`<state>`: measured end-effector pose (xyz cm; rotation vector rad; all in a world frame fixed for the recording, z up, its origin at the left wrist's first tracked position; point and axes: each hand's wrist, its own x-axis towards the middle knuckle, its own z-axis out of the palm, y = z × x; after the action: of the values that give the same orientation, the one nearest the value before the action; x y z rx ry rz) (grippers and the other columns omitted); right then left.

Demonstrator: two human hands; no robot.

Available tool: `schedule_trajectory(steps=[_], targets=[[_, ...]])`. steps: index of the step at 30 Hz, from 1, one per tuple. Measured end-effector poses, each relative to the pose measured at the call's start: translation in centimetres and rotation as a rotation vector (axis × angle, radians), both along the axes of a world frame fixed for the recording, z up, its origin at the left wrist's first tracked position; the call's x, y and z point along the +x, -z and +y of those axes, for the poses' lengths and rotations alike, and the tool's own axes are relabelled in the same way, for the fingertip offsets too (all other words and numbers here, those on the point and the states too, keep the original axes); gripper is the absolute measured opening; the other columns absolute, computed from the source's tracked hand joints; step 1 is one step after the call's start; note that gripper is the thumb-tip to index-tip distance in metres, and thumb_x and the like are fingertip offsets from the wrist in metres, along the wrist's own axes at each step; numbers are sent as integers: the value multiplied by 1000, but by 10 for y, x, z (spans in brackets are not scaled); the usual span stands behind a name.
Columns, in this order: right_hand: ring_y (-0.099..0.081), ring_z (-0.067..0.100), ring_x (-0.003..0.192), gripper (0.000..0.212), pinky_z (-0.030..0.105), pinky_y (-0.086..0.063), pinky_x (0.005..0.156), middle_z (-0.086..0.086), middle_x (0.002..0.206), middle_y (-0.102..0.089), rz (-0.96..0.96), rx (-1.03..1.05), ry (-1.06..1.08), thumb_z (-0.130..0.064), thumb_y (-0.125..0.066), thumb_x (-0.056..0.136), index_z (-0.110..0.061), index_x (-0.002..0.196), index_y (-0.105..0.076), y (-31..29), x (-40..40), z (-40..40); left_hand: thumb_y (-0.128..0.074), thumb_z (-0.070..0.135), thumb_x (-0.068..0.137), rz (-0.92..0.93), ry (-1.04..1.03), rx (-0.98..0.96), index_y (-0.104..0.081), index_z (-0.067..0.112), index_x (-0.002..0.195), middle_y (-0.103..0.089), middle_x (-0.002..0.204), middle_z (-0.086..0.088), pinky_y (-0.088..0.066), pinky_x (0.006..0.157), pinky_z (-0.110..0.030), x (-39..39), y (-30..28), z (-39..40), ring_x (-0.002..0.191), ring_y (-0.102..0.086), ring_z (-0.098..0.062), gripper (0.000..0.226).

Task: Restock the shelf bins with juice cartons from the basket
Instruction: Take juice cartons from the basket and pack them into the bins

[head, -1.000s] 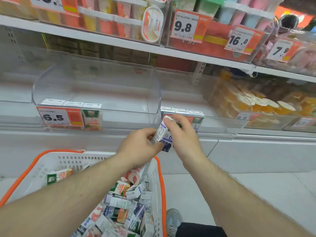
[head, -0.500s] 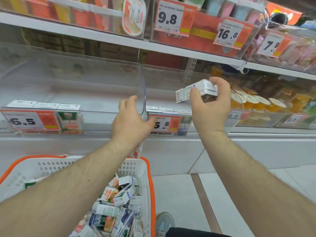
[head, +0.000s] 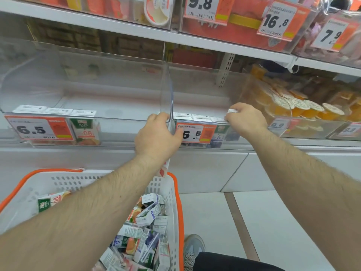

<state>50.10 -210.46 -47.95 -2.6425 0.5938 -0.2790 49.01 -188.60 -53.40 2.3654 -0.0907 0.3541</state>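
A white basket with an orange rim (head: pixel 176 192) stands at the lower left, holding several small juice cartons (head: pixel 148 216). Two clear shelf bins sit side by side above it: the left bin (head: pixel 88 90) and the right bin (head: pixel 205 90). Each has a row of cartons along its front wall. My right hand (head: pixel 245 120) reaches over the right bin's front edge, shut on a white juice carton (head: pixel 232 111) that is lowered beside the row there. My left hand (head: pixel 157 136) rests on the front edge where the two bins meet, fingers curled over the rim.
Price tags reading 6.5 (head: pixel 34 130) hang on both bin fronts. A bin of orange jelly cups (head: pixel 293 106) stands to the right. A shelf above (head: pixel 117 22) carries more goods and price tags. White floor tiles (head: pixel 273 231) lie at the lower right.
My right hand took the carton from in front of the basket, lifted it up and right, then lowered it into the right bin. My left hand let go of it and moved up to the bin edge.
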Motion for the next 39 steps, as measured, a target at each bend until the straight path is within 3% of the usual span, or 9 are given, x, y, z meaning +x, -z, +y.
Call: schedule_trajectory(steps=[8, 14, 17, 24, 29, 32, 34, 36, 39], targets=[[-55, 35, 117, 84, 43, -39, 93, 16, 125, -60, 195, -180, 51, -66, -2, 96, -13, 131, -58, 3, 3, 5, -60, 49, 88, 44, 23, 17, -50, 25, 129, -52, 117, 3, -38, 71, -30, -1, -4, -1, 92, -55, -16, 48], [-56, 36, 116, 92, 48, -39, 102, 15, 121, -63, 189, -236, 88, -70, 3, 93, -13, 128, -60, 7, 5, 8, -61, 50, 88, 75, 32, 10, -51, 26, 127, -52, 113, 4, -39, 69, -31, 1, -7, 1, 89, -56, -18, 46], [-54, 35, 120, 93, 51, -30, 110, 14, 119, -64, 194, -254, 64, -69, 5, 93, -14, 126, -62, 7, 7, 7, -61, 49, 88, 84, 35, 3, -51, 26, 126, -49, 106, 6, -38, 68, -30, 0, -9, 1, 87, -55, -17, 45], [-58, 31, 115, 97, 51, -19, 116, 8, 89, -58, 139, -288, 51, -68, 7, 93, -9, 110, -69, 10, 16, 6, -60, 48, 89, 100, 24, -22, -52, 26, 126, -49, 108, 6, -40, 71, -30, 1, -13, 1, 88, -55, -18, 44], [-57, 32, 114, 93, 47, -27, 111, 16, 103, -65, 136, -265, 43, -64, 2, 96, -5, 117, -66, 19, 20, 11, -59, 44, 89, 101, 22, -23, -54, 25, 118, -53, 108, 3, -42, 71, -31, 6, -14, -2, 88, -58, -20, 35], [-56, 35, 115, 92, 48, -31, 109, 18, 112, -66, 136, -244, 71, -65, 2, 96, -5, 117, -66, 20, 18, 11, -59, 47, 89, 107, 49, -20, -51, 27, 130, -51, 122, 2, -46, 79, -31, 6, -13, 3, 99, -59, -21, 47], [-54, 36, 115, 89, 49, -32, 106, 16, 112, -67, 46, -308, 67, -63, 1, 96, -10, 112, -69, 20, 15, 12, -60, 49, 88, 103, 67, -45, -40, 29, 142, -42, 135, 2, -47, 86, -33, 0, -12, 8, 106, -58, -22, 62], [-54, 34, 107, 76, 46, -36, 97, 14, 108, -67, -216, -376, 30, -56, -9, 98, -11, 103, -70, 18, 8, 25, -61, 50, 87, 68, 68, -101, -32, 30, 146, -38, 139, 3, -48, 90, -36, -7, -15, 16, 110, -56, -21, 69], [-54, 24, 88, 43, 37, -40, 79, 5, 87, -65, -603, -169, -164, -40, -34, 90, -13, 83, -66, 14, -16, 73, -61, 50, 87, 43, 59, -241, -39, 27, 140, -47, 125, 6, -48, 89, -36, -15, -21, 34, 104, -55, -17, 61]])
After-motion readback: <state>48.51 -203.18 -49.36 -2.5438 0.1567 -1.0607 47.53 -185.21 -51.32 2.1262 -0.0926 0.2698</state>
